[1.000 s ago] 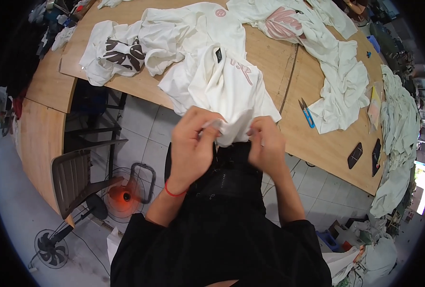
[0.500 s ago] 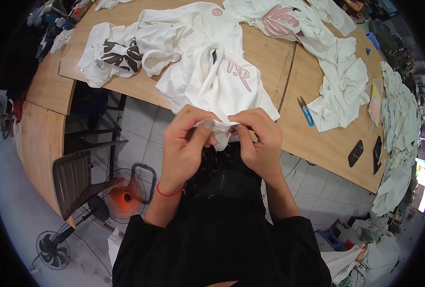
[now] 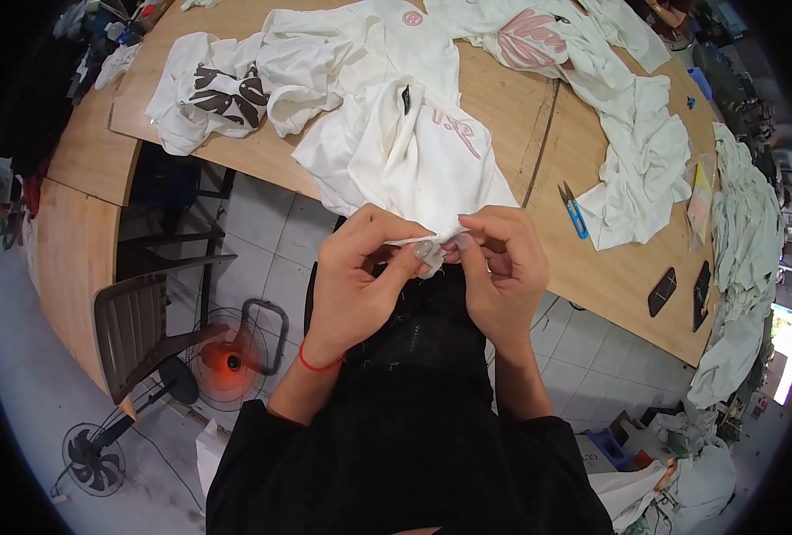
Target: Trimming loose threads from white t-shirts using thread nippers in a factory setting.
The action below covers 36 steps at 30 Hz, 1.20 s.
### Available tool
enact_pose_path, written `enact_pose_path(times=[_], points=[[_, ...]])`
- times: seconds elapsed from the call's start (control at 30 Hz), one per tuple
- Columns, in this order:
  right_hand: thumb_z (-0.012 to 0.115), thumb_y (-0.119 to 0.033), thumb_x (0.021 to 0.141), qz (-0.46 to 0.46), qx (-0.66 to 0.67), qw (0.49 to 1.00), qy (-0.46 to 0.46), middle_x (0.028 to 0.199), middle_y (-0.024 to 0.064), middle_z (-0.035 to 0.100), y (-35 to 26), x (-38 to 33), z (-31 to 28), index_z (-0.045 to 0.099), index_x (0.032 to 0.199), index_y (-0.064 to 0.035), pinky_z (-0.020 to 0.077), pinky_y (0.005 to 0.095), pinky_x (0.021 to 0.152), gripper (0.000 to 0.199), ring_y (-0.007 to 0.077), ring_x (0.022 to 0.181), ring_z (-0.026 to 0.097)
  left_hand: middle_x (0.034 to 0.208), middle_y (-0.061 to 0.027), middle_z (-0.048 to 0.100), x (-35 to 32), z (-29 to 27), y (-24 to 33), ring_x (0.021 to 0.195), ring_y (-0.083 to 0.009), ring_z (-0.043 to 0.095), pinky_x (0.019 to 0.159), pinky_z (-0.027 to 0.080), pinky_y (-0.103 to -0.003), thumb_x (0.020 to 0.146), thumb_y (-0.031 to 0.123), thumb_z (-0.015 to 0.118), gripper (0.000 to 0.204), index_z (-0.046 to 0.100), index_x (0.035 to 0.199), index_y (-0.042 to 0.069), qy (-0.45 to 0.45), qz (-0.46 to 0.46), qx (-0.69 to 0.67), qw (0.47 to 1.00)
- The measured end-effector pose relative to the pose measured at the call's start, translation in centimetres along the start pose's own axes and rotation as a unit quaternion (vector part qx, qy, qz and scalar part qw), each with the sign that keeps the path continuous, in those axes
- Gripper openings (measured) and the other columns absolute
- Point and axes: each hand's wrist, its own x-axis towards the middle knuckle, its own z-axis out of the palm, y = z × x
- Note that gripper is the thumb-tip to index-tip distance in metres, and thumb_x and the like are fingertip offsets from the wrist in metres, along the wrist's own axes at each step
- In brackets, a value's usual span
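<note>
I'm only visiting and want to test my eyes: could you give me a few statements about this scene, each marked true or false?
1. The left hand and right hand both pinch the white garment. True.
2. The blue snips are in the right hand. False: the blue snips lie on the table.
3. A red band circles the left wrist. True.
4. The brown chair stands to the person's right. False: the brown chair is to the left.

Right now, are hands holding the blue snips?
No, the blue snips lie on the wooden table, while the left hand and right hand pinch the white garment.
</note>
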Motion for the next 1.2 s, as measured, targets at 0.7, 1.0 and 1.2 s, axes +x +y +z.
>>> enact_pose_path(times=[0.7,1.0,1.2], points=[[0.074,0.008,0.091,-0.149,-0.163,0.975,-0.02,0.098,0.0142,0.072,-1.8,0.1,0.7,0.074,0.104,0.0026,0.0562,0.0345,0.071,0.015,0.0277,0.08,0.07,0.108,-0.0063,0.064,0.0,-0.1,-0.2,0.087,-0.0115,0.072,0.075,0.062,-0.025,0.105,-0.006,0.068,0.01,0.074,0.113,-0.005,0.021,-0.027,-0.033,0.999],[0.071,0.011,0.093,-0.123,-0.178,0.974,0.071,0.096,0.0124,0.07,3.3,1.1,-0.2,0.066,0.103,0.0046,0.0542,0.0339,0.067,0.012,0.0263,0.075,0.07,0.107,-0.0061,0.063,0.0,-0.5,-0.1,0.086,-0.0116,0.073,0.075,0.063,-0.024,0.106,-0.004,0.068,0.008,0.073,0.11,-0.006,0.02,-0.024,-0.031,0.999],[0.073,0.012,0.092,-0.109,-0.11,0.987,-0.035,0.104,0.0155,0.074,-1.2,0.9,0.5,0.075,0.113,0.0001,0.0572,0.031,0.07,0.024,0.022,0.081,0.072,0.108,-0.006,0.064,0.2,-0.5,-0.6,0.087,-0.0114,0.073,0.074,0.062,-0.025,0.107,-0.003,0.067,0.008,0.073,0.111,-0.005,0.001,-0.023,-0.021,1.0]])
